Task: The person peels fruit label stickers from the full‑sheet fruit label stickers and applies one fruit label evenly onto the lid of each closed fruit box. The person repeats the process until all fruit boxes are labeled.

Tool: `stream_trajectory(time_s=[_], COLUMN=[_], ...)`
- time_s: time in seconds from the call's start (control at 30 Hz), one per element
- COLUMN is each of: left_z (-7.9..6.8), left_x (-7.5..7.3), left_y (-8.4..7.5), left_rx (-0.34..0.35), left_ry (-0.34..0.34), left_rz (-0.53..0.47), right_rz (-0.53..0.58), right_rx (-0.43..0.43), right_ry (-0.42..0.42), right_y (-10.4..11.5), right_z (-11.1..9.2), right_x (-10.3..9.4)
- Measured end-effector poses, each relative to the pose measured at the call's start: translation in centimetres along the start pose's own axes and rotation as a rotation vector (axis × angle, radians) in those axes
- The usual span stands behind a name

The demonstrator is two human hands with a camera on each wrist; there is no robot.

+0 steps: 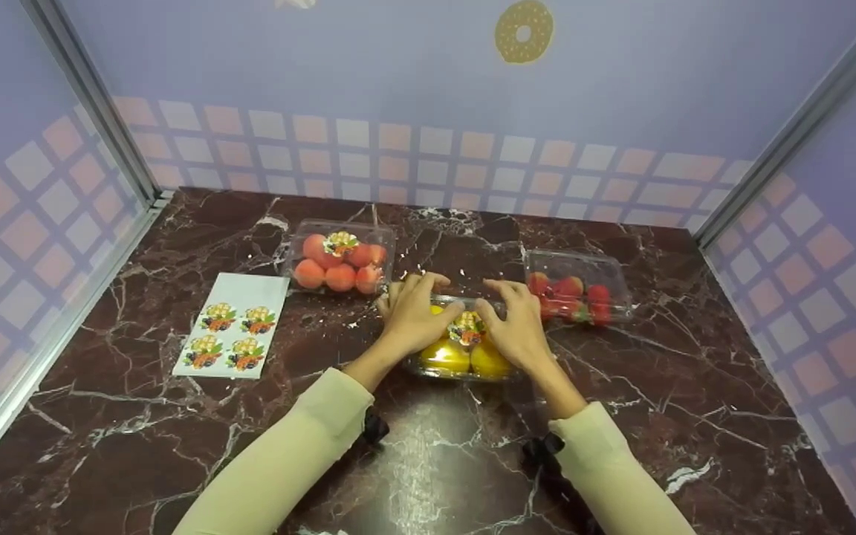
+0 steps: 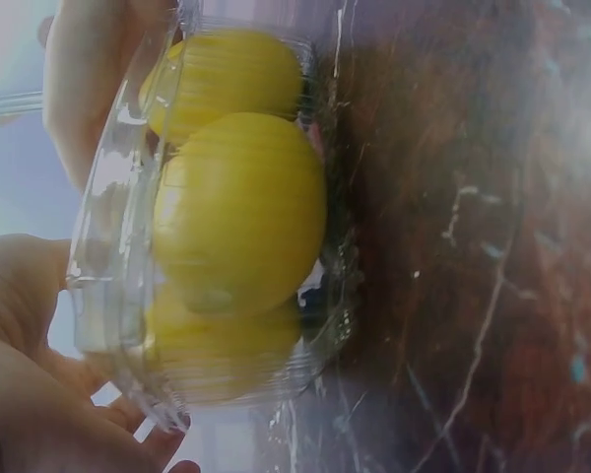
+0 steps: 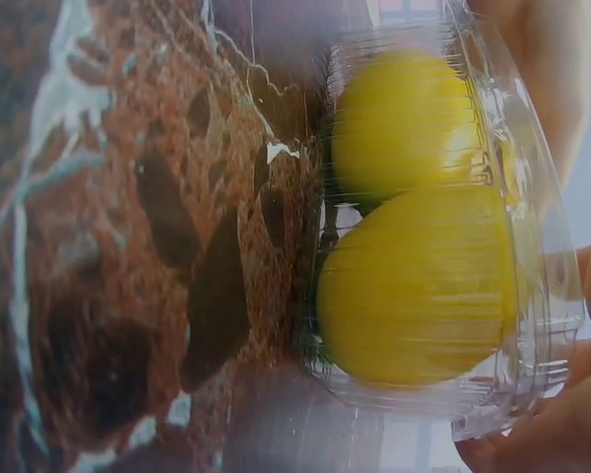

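Observation:
A clear plastic clamshell box (image 1: pixel 465 375) of large yellow fruits (image 2: pixel 241 212), lemon-like in shape, stands closed on the table. A fruit-picture sticker (image 1: pixel 467 328) lies on its lid. My left hand (image 1: pixel 414 316) rests over the lid's left part, thumb beside the sticker, fingers reaching to the far left edge. From the other side my right hand (image 1: pixel 517 323) touches the lid, its thumb near the sticker's right and its fingers extended toward the far edge. More yellow fruits (image 3: pixel 414 286) show through the ribbed wall in the right wrist view. The hands partly hide the lid's far edge.
Behind left is a clear box of orange-red round fruits (image 1: pixel 339 276) with a similar sticker. A clear box of strawberries (image 1: pixel 568 293) stands behind right. A white sticker sheet (image 1: pixel 231 323) lies at left. Walls enclose the dark marbled table (image 1: pixel 131 446) at the back and sides.

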State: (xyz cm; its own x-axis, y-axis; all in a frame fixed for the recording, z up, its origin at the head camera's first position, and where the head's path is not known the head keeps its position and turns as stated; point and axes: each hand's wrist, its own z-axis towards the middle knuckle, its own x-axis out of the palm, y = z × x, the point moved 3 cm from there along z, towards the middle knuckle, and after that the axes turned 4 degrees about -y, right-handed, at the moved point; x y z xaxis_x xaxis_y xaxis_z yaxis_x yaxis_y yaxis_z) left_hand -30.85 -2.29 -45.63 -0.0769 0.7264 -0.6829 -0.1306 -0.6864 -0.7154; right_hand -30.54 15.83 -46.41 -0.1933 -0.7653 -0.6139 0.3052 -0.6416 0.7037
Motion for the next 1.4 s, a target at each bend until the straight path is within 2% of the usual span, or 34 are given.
stream_trajectory(time_s=[0.6, 0.9, 1.4], left_z=[0.1, 0.1, -0.1], left_x=[0.8, 0.9, -0.6], left_y=[0.2, 0.5, 1.6], left_rx=[-0.056, -0.061, -0.043], left_ry=[-0.005, -0.005, -0.019], left_rz=[0.022, 0.009, -0.02], right_rz=[-0.075, -0.056, -0.011], right_rx=[0.084, 0.067, -0.001], right_ry=[0.058, 0.038, 0.054], right_y=[-0.1, -0.5, -1.1], right_z=[0.0, -0.1, -0.5], right_x=[0.8, 0.7, -0.5])
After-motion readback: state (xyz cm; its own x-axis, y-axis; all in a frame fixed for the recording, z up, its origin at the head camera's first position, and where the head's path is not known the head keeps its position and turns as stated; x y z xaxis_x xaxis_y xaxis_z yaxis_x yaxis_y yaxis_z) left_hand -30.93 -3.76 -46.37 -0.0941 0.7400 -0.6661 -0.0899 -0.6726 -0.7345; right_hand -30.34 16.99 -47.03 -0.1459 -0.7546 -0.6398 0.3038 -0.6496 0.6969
